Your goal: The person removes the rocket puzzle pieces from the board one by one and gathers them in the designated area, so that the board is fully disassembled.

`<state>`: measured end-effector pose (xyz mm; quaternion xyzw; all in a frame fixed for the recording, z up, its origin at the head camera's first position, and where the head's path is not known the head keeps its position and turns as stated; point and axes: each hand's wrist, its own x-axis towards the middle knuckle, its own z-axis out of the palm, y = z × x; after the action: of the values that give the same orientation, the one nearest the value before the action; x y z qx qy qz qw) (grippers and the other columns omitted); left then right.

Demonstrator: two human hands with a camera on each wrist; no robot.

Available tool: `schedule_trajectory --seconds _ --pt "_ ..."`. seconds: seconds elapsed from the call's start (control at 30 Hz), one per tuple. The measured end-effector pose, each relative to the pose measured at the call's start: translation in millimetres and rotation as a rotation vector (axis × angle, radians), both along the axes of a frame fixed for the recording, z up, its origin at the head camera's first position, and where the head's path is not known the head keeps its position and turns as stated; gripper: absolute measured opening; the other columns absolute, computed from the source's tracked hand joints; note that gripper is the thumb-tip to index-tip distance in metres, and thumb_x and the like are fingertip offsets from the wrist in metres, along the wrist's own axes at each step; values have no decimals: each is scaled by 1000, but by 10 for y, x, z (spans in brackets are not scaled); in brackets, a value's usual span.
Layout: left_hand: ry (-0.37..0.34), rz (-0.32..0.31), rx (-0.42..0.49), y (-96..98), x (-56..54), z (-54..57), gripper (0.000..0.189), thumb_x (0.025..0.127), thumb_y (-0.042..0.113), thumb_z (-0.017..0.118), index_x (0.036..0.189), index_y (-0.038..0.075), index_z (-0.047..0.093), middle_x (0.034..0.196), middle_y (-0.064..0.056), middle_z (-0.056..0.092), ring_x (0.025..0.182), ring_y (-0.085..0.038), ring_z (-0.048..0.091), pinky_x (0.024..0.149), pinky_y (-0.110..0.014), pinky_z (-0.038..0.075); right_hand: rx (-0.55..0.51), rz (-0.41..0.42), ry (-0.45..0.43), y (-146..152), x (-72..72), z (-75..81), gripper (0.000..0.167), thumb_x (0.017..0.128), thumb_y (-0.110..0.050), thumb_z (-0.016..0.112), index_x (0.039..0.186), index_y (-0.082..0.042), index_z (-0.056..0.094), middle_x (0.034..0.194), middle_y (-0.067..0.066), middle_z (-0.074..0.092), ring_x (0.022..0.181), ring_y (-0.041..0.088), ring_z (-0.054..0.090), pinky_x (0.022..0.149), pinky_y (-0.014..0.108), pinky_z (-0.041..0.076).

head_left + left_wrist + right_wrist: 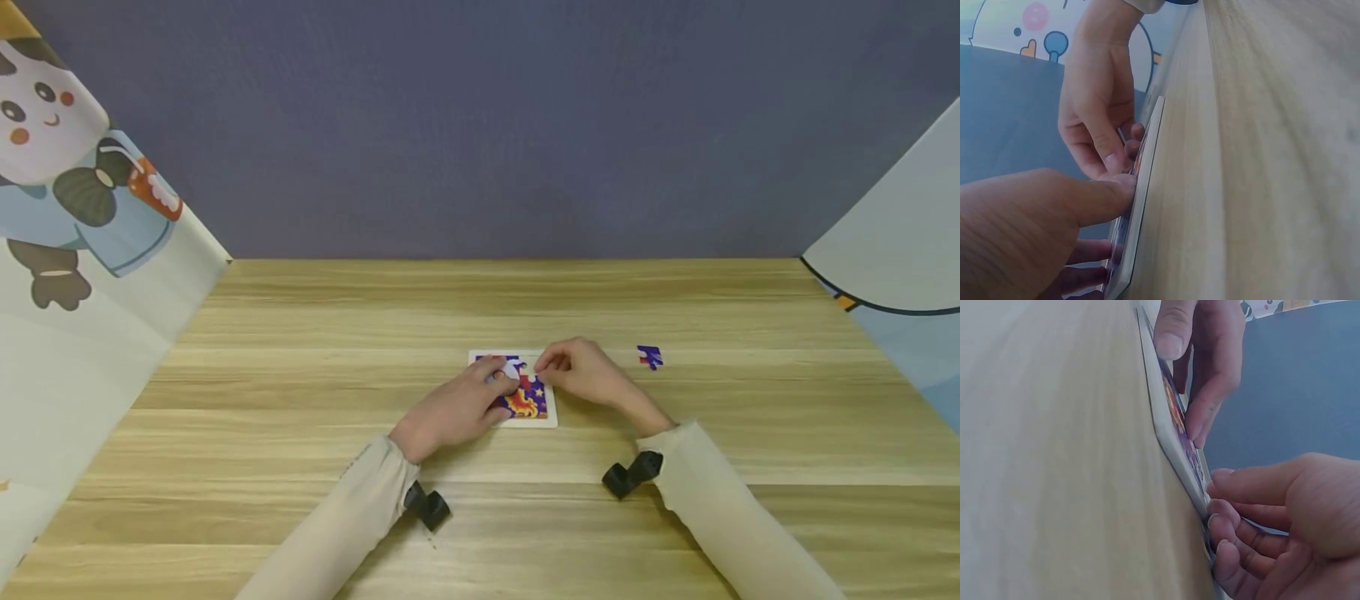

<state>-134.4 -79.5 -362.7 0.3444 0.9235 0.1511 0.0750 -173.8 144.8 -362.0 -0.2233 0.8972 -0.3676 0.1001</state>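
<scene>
A small jigsaw puzzle (525, 404) in a white-bordered tray (552, 417) lies flat on the table, its picture purple, red and yellow. White base shows in a gap near its upper right. My left hand (457, 406) rests over the puzzle's left part, fingers spread and fingertips on it. At the upper right edge is my right hand (588, 372), its thumb and index fingertips together and its other fingers curled. In the right wrist view, the right fingertips (1222, 481) meet at the tray's edge; whether a piece sits between them is hidden.
A loose purple and red puzzle piece (649, 357) lies on the wooden table (300, 333), right of the right hand. A dark blue panel (480, 125) rises behind the table, with cartoon-printed walls (45, 317) at both sides.
</scene>
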Motion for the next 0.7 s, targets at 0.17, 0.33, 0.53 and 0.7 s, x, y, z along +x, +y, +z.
schedule_trajectory --seconds 0.17,0.33,0.53,0.7 --pt "1 -1 -1 3 4 5 41 97 30 54 134 12 54 149 -16 38 141 -28 32 116 -40 30 0 0 -1 -12 17 -1 8 86 -6 65 91 -3 70 77 5 64 66 10 52 58 21 44" --pt "6 0 -12 9 5 3 42 97 31 54 134 13 54 149 -15 38 141 -28 32 116 -41 29 1 8 -11 -15 24 -4 8 86 -5 65 91 -2 70 74 3 62 63 9 50 55 19 42" --pt "16 -3 -13 10 4 -7 42 96 29 55 134 11 53 149 -17 38 141 -30 32 115 -42 30 -4 8 -31 -22 26 -10 7 85 -6 67 90 -3 70 73 1 61 62 9 50 54 18 41" --pt "16 0 -15 6 0 -4 42 96 29 55 135 12 53 149 -16 37 141 -29 32 115 -41 30 -13 21 -36 -26 37 -1 7 85 -7 67 91 -3 69 73 2 61 63 10 50 54 18 42"
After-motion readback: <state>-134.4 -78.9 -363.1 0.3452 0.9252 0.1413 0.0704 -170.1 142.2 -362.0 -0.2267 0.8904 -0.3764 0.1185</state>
